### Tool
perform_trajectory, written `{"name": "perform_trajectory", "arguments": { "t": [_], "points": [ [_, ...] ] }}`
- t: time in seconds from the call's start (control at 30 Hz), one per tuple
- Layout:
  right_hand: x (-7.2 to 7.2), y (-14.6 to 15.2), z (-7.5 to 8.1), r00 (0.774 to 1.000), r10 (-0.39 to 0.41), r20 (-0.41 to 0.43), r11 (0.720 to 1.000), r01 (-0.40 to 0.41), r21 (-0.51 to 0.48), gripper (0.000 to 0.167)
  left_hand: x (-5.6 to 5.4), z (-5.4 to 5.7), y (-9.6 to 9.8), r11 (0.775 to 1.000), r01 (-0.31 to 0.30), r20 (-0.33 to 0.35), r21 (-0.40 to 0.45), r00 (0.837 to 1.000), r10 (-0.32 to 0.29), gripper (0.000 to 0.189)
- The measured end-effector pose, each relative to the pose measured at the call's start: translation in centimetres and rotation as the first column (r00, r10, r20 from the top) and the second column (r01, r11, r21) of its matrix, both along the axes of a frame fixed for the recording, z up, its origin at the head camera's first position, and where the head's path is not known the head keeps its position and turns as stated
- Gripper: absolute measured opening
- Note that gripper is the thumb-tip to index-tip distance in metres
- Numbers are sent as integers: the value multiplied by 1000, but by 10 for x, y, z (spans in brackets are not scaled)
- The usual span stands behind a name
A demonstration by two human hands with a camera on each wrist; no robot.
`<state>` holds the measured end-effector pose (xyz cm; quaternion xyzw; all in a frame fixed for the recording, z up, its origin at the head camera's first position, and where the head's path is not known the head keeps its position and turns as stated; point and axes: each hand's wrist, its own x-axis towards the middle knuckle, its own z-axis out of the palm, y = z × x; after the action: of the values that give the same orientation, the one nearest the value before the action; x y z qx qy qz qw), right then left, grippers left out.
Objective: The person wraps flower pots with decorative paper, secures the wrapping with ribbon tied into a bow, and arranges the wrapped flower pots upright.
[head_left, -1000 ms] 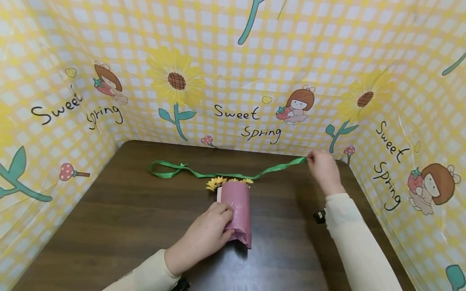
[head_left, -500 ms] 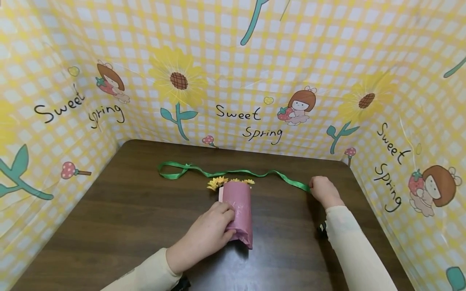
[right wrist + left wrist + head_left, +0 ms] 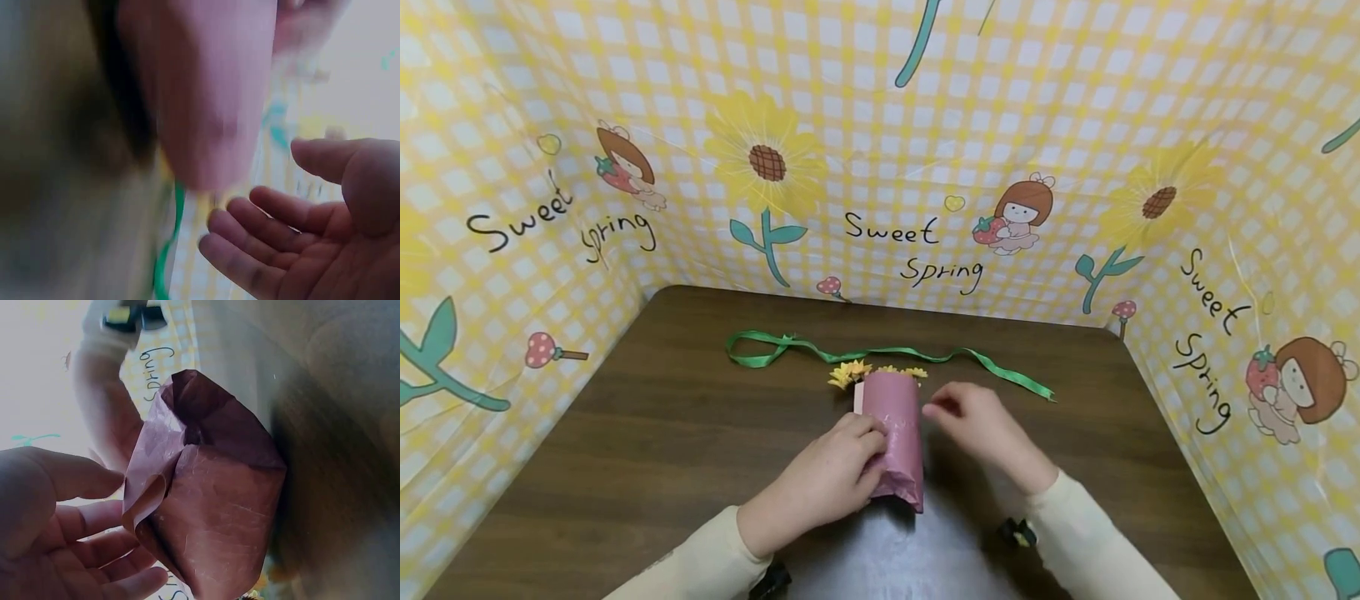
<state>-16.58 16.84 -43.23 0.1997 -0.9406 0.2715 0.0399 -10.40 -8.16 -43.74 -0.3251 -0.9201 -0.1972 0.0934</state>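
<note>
Pink-wrapped bouquet [image 3: 901,417] risked crumpling if your gripping left hand [image 3: 822,471] squeezed; your right hand [image 3: 981,425] hovered, fingers parted, to its right.

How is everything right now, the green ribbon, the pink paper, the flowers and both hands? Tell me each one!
Green ribbon: loosely laid out, looped at its left end, not tied round the paper.
Pink paper: rolled up, lying down, crumpled at the near end.
Yellow flowers: poking out of the far end.
Left hand: holding the paper's left side.
Right hand: empty.
</note>
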Motion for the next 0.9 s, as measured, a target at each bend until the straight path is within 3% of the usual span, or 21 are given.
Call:
{"name": "perform_trajectory", "arguments": {
  "t": [0.07,0.1,0.17,0.23,0.27,0.37,0.6,0.8,0.9],
  "points": [
    [18,-11,-3,982,103,-161,995,-100,22,14,-1,0,0,1000,11,-4,4,1000,-11,11],
    [25,-15,-5,956,161,-245,987,-152,53,13,-1,0,0,1000,16,-4,3,1000,-16,11],
    [38,-20,-9,885,278,-374,960,-245,134,17,-2,0,0,1000,24,-2,4,1000,-24,11],
    [48,-22,-13,826,387,-410,921,-331,204,25,-3,0,0,1000,27,4,4,1000,-27,12],
    [51,-23,-14,812,420,-405,907,-355,227,30,-3,0,0,1000,28,8,3,1000,-28,13],
    [58,-26,-19,799,453,-395,888,-367,277,38,-5,1,-1,999,40,12,8,999,-40,15],
    [57,-30,-30,782,407,-473,912,-323,252,33,-11,-1,-4,991,69,75,111,994,-77,17],
    [56,-32,-33,779,396,-486,918,-312,246,33,-15,-6,-8,971,-33,165,235,986,-7,23],
    [57,-32,-32,789,385,-478,922,-307,237,34,-14,-8,-10,958,-79,200,276,980,23,25]
  ]
}}
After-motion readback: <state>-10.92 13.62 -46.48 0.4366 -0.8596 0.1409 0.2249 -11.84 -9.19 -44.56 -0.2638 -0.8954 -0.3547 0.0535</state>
